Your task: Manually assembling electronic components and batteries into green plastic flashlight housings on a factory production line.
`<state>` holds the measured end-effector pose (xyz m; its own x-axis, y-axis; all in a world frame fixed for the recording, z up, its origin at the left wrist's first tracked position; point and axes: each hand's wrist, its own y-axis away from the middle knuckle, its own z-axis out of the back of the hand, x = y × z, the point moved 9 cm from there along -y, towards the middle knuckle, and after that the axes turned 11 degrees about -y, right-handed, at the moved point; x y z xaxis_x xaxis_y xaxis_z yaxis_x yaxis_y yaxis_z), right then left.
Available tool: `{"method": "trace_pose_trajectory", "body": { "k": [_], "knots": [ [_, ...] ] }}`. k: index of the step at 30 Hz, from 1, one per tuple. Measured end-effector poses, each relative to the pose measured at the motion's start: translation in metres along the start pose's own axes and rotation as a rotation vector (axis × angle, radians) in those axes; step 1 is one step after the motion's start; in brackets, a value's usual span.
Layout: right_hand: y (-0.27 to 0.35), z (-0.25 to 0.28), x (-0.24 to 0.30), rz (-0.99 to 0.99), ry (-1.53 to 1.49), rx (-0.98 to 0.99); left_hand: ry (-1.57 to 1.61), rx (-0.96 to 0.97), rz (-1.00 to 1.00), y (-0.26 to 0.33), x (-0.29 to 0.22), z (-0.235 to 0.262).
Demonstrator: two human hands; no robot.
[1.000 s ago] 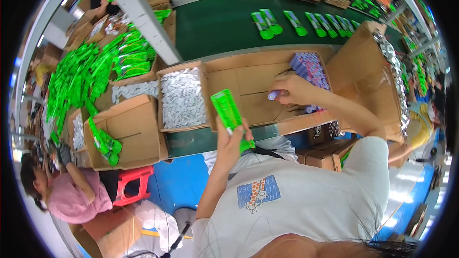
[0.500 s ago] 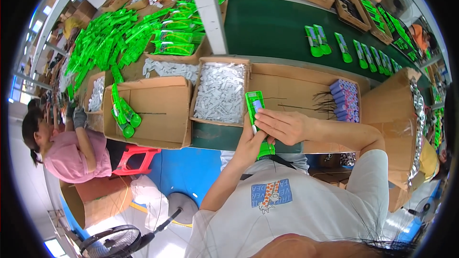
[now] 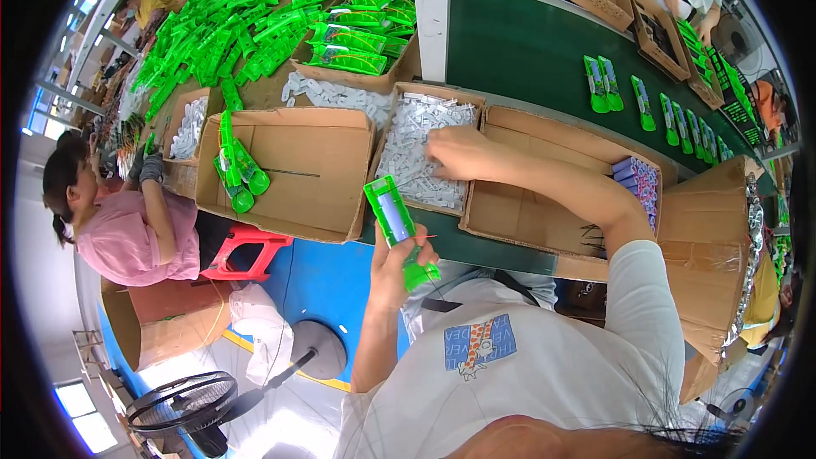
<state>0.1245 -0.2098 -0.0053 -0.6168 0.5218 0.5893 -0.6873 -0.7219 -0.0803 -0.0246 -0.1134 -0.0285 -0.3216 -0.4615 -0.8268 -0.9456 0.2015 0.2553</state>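
Between curled fingers of left hand (image 3: 393,268) sat green housing (image 3: 380,189), grasped; purple cell (image 3: 393,218) already inside, red wire (image 3: 420,237) jutting beside fingertips. Right hand (image 3: 463,153) fingers were at white pieces (image 3: 416,132), grasp couldn't be told. Judged partway: cell in, housing face uncovered.

The left fingers (image 3: 424,250) hold a green casing (image 3: 382,188) containing 1 lilac cell (image 3: 395,218); the right fingers (image 3: 435,150) are over white pieces (image 3: 411,131).

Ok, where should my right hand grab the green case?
The case is probably best pinched by both long edges at its far end, from the right: that end juts clear of the left hand, and the cell lies in the open middle.
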Motion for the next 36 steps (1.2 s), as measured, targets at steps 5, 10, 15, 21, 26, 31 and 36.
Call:
{"method": "trace_pose_trajectory", "body": {
  "k": [5, 10, 15, 21, 26, 31, 36],
  "knots": [
    [-0.001, 0.013, 0.013, 0.11, -0.011, -0.066, 0.072, 0.041, 0.021, 0.003, 0.005, -0.01],
    [0.011, 0.044, 0.037, 0.219, -0.301, -0.2, 0.096, 0.074, 0.056, -0.002, 0.015, -0.02],
    [0.016, 0.036, 0.034, -0.019, -0.681, -0.063, 0.055, 0.09, 0.058, -0.005, 0.017, -0.026],
    [0.023, 0.02, 0.018, -0.194, -0.961, -0.082, -0.215, 0.028, -0.002, -0.012, 0.02, -0.026],
    [0.044, 0.025, 0.028, -0.3, -1.005, -0.284, -0.285, 0.073, -0.071, -0.013, 0.012, -0.037],
    [0.057, 0.039, 0.023, -0.328, -0.882, -0.255, -0.313, 0.116, -0.142, -0.019, 0.013, -0.06],
    [0.061, 0.073, 0.038, -0.027, -0.425, -0.368, -0.376, 0.098, -0.183, -0.027, 0.009, -0.071]
  ]
}}
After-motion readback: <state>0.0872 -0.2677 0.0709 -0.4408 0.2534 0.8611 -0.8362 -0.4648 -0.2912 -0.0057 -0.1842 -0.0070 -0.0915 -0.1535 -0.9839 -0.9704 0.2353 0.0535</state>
